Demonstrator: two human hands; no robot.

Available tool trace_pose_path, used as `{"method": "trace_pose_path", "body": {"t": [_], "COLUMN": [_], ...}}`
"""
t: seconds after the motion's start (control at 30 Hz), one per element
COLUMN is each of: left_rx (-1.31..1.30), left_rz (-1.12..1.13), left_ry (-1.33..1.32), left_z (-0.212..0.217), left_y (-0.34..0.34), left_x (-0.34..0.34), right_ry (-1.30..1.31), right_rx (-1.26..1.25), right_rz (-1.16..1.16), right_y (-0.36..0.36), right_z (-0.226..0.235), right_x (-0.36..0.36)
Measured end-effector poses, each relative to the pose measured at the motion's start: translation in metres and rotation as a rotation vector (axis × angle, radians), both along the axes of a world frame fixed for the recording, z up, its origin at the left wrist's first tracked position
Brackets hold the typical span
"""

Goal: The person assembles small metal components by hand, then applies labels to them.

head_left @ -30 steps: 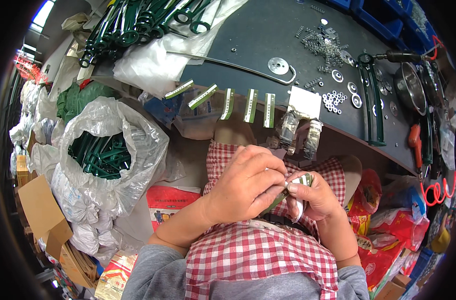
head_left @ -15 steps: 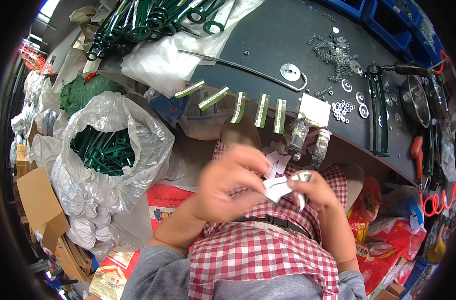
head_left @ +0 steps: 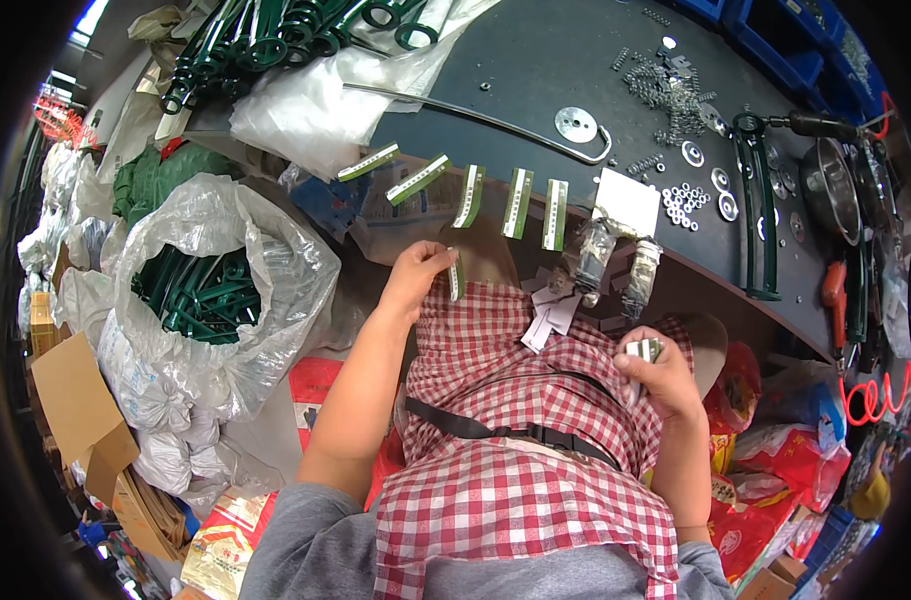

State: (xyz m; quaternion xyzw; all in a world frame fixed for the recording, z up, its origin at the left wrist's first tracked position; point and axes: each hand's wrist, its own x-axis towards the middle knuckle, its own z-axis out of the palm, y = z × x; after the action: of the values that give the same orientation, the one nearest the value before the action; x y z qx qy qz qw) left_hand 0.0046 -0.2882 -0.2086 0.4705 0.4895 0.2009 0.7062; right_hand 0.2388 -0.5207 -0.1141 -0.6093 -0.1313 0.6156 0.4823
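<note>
My left hand [head_left: 415,280] is closed in a pinch on one green-and-white label [head_left: 457,278], which hangs downward above my lap. To the right, my right hand [head_left: 668,372] is curled round a small stack of labels [head_left: 643,349]; most of the stack is hidden in the fingers. Several matching label strips [head_left: 517,203] hang in a spaced row along the table's near edge, above my left hand. White paper pieces [head_left: 550,315] lie on the checked apron [head_left: 495,390] between my hands.
On the dark table [head_left: 475,120] lie a long hooked metal rod [head_left: 455,108], springs [head_left: 670,95], washers and nuts [head_left: 685,204]. Green metal parts [head_left: 285,30] are piled at the far left. A plastic sack [head_left: 275,330] of green parts stands left. Two wrapped bundles [head_left: 595,260] hang at the edge.
My left hand has moved left and away from my right hand, now carrying a single label. The right hand has shifted slightly right with its stack. The view has moved slightly.
</note>
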Motion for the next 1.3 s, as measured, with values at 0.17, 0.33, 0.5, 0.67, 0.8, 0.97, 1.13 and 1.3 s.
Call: {"method": "trace_pose_path", "body": {"t": [0.17, 0.33, 0.5, 0.67, 0.8, 0.97, 1.13, 1.3], "left_rx": [0.288, 1.056, 0.39, 0.476, 0.604, 0.259, 0.233, 0.567], "left_rz": [0.008, -0.112, -0.151, -0.496, -0.548, -0.348, -0.242, -0.445], "left_ry": [0.289, 0.702, 0.051, -0.213, -0.211, -0.367, -0.5, -0.457], "left_z": [-0.027, -0.016, 0.057, 0.14, 0.16, 0.172, 0.171, 0.175], "left_y": [0.016, 0.011, -0.059, -0.1, -0.096, -0.108, -0.116, -0.113], "left_x": [0.021, 0.014, 0.025, 0.042, 0.04, 0.043, 0.042, 0.043], "right_ry": [0.362, 0.428, 0.339, -0.13, -0.275, 0.025, 0.001, -0.125], "right_rx": [0.145, 0.114, 0.097, 0.329, 0.344, 0.346, 0.512, 0.536], "right_rz": [-0.087, 0.03, 0.027, 0.118, 0.218, 0.087, 0.07, 0.084], "right_y": [0.003, -0.011, -0.005, 0.021, 0.021, 0.014, 0.006, 0.002], "right_z": [0.007, -0.001, 0.011, 0.053, 0.061, 0.079, 0.084, 0.088], "right_x": [-0.029, -0.06, -0.062, -0.069, -0.066, -0.064, -0.057, -0.057]}}
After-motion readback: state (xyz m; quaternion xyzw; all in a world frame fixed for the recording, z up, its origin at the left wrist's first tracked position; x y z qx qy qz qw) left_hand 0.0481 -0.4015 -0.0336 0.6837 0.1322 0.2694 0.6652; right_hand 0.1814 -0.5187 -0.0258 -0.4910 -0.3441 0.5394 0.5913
